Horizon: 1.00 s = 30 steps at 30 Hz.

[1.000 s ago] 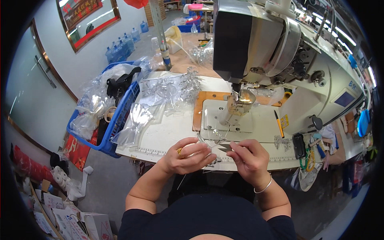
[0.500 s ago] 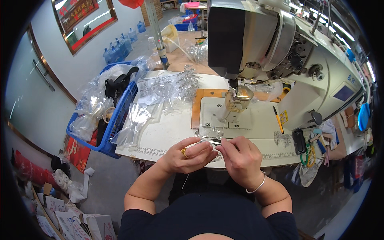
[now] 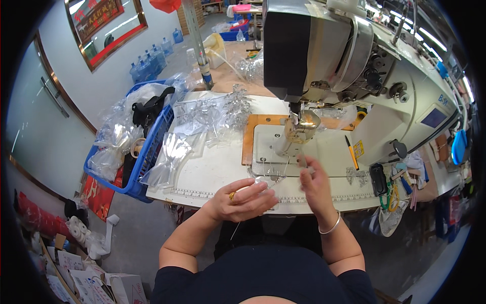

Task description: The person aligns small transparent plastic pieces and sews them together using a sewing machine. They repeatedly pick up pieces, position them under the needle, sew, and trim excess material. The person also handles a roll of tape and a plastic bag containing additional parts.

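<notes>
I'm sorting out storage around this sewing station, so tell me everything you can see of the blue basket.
The blue basket looks like plastic, with slotted openwork sides and a plain rim. It stands open side up beside the left end of the white table; whether they touch is unclear. Crumpled clear plastic heaps above its rim, with a black strap-like item on top. Its base and what supports it cannot be made out.

Right hand [image 3: 315,186] blurred, drawn away from the left hand [image 3: 245,201], farther forward beside the sewing machine post [image 3: 293,144], a gap now open between the two, clear plastic piece [image 3: 270,175] — partly behind the right hand earlier — more exposed beyond the left.
</notes>
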Each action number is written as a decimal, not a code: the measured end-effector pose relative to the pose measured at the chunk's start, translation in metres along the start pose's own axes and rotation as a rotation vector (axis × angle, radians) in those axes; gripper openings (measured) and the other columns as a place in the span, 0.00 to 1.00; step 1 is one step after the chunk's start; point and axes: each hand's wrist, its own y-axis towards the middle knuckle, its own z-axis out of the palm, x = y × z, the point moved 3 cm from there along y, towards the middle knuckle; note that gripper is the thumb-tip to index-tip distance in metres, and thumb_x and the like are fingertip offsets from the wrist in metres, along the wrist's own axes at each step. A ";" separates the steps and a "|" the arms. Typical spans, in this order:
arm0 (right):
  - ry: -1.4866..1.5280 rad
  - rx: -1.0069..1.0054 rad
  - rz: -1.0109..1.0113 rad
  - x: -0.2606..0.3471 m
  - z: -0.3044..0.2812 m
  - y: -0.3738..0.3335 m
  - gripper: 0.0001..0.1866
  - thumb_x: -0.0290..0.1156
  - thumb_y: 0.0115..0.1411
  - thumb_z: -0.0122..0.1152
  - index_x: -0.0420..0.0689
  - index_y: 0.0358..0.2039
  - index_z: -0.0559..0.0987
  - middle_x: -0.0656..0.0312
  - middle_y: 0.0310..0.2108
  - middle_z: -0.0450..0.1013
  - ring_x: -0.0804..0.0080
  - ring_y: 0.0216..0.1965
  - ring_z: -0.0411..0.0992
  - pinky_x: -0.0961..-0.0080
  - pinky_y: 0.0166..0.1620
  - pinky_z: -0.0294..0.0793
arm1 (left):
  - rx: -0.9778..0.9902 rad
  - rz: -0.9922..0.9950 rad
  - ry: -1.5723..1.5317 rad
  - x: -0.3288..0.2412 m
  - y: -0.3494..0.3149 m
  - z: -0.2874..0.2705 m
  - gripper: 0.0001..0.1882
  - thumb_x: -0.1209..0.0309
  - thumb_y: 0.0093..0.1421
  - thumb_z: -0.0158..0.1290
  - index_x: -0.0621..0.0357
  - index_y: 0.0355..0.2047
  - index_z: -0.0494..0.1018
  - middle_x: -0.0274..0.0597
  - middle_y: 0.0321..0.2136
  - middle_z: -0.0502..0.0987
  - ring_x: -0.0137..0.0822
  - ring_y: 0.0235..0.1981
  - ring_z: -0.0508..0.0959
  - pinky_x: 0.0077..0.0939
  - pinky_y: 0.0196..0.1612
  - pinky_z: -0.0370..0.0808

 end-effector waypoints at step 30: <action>0.424 0.281 0.289 -0.061 0.063 0.015 0.19 0.42 0.66 0.47 0.37 0.40 0.76 0.57 0.33 0.76 0.84 0.21 0.61 0.87 0.21 0.59 | -0.330 -1.880 -1.692 0.006 -0.080 0.024 0.17 0.75 0.58 0.53 0.59 0.48 0.68 0.41 0.42 0.76 0.38 0.40 0.79 0.30 0.42 0.77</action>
